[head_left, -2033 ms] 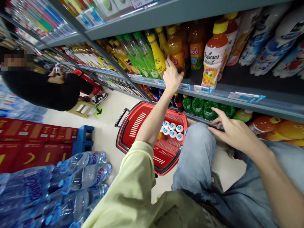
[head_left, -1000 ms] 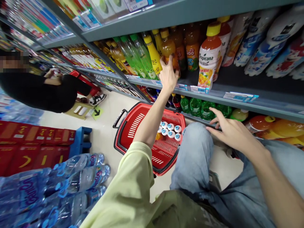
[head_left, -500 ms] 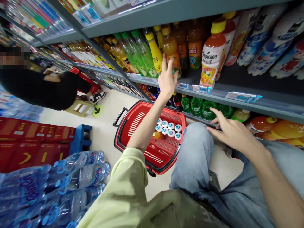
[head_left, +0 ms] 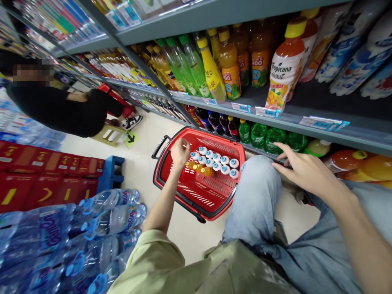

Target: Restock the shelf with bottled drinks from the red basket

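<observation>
Over the left part of the red shopping basket (head_left: 208, 212), my left hand (head_left: 180, 153) hangs with its fingers curled in; no bottle shows in it. White bottles with blue-marked caps (head_left: 225, 169) stand in rows inside the basket, beside a few orange-yellow drink bottles (head_left: 206, 171). My right hand (head_left: 301, 167) is held above my right knee, fingers apart and empty, near the green soda bottles (head_left: 275, 139) on the bottom shelf. On the shelf above stand a yellow bottle (head_left: 213, 77), an orange Qoo bottle (head_left: 231, 75) and a Tropicana bottle (head_left: 283, 69).
A shelf edge with price tags (head_left: 268, 112) runs above the basket. At left are stacked water bottles (head_left: 107, 220), red cartons (head_left: 45, 179) and a blue pallet (head_left: 110, 173). Farther back, a person in black (head_left: 58, 110) sits on a low stool (head_left: 107, 134).
My left hand has left the Qoo bottle on the shelf, come down to the basket and curled its fingers. My right hand has stayed nearly still. The view has shifted slightly.
</observation>
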{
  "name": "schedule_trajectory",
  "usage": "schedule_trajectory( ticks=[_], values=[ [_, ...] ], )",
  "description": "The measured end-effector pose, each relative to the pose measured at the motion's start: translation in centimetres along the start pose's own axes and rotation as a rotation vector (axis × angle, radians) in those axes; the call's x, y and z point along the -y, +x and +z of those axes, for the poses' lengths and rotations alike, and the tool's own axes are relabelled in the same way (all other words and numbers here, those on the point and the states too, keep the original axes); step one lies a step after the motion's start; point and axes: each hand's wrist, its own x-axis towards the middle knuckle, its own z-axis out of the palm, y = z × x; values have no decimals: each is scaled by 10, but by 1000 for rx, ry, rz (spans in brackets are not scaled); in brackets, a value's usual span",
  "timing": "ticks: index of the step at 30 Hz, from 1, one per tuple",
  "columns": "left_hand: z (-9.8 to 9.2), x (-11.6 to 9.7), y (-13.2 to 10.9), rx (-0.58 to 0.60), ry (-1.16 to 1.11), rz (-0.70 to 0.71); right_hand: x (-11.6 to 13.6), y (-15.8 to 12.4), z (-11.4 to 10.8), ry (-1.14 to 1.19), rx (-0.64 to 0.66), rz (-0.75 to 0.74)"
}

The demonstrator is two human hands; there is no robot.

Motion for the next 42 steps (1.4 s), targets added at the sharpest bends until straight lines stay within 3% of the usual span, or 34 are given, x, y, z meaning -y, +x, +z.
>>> schedule_trajectory(
  ticks=[4, 9, 16, 20, 24, 28, 33, 38, 42],
  values=[
    [25, 47, -18, 180, 64, -57, 1, 0, 4, -5, 17, -3],
    [61, 76, -29, 384, 126, -48, 3, 2, 6, -27, 27, -16],
    [111, 72, -49, 638, 165, 90, 7, 5, 8, -94, 85, -1],
    [131, 63, -66, 679, 214, 135, 10, 6, 6, -130, 95, -13],
    [139, 57, -79, 722, 264, 156, 11, 6, 5, -164, 93, -27],
    [135, 50, -85, 761, 295, 180, 12, 6, 7, -182, 84, -29],
    [115, 36, -85, 754, 312, 224, 16, 7, 4, -178, 88, -24],
    [78, 8, -87, 672, 286, 286, 20, 5, -1, -185, 81, -25],
    [33, -27, -88, 535, 251, 318, 23, 4, -4, -154, 80, -36]
  ],
)
